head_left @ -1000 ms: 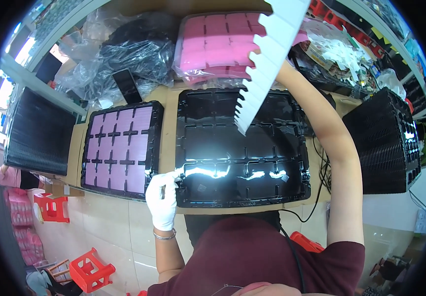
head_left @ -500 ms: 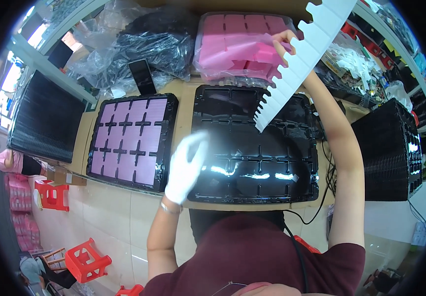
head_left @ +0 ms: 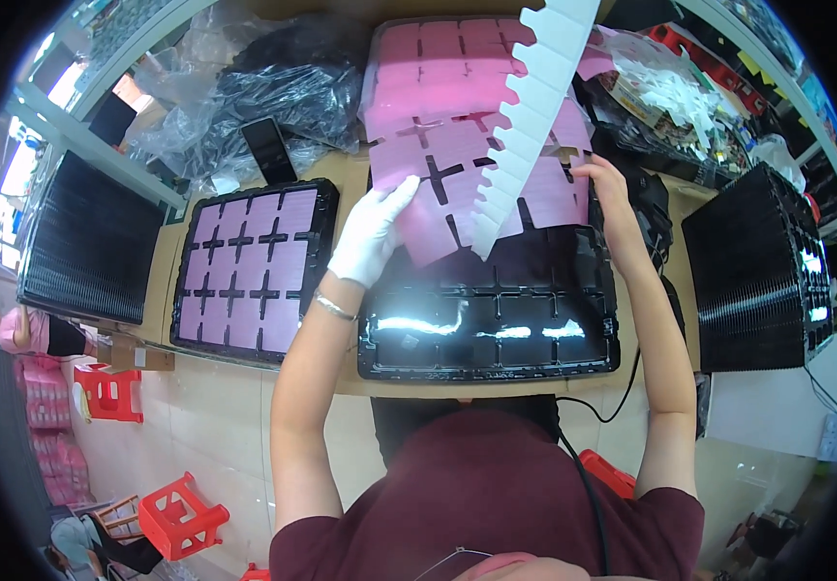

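Observation:
A thin pink sheet [head_left: 428, 221] with cross-shaped cut-outs is stretched between both hands, over the far part of a shiny black compartment tray [head_left: 394, 360]. My left hand [head_left: 372, 232], in a white glove, pinches its left edge. At its right edge, the fingers of my bare right hand [head_left: 612, 198] grip the sheet. A white strip with a notched edge [head_left: 534, 107] crosses in front and hides part of the sheet; what holds it does not show. Behind lies a stack of pink sheets [head_left: 442, 63] in clear plastic.
To the left, a black tray [head_left: 318, 254] has pink sheet in its compartments. Stacks of black trays stand far left [head_left: 84, 242] and far right [head_left: 743, 276]. A phone [head_left: 268, 150] leans by crumpled plastic bags [head_left: 292, 82]. White scraps [head_left: 684, 102] fill a box at back right.
The pink sheet has come off the stack toward me, over the black tray. My left hand has moved up and taken its left edge; my right hand has come nearer.

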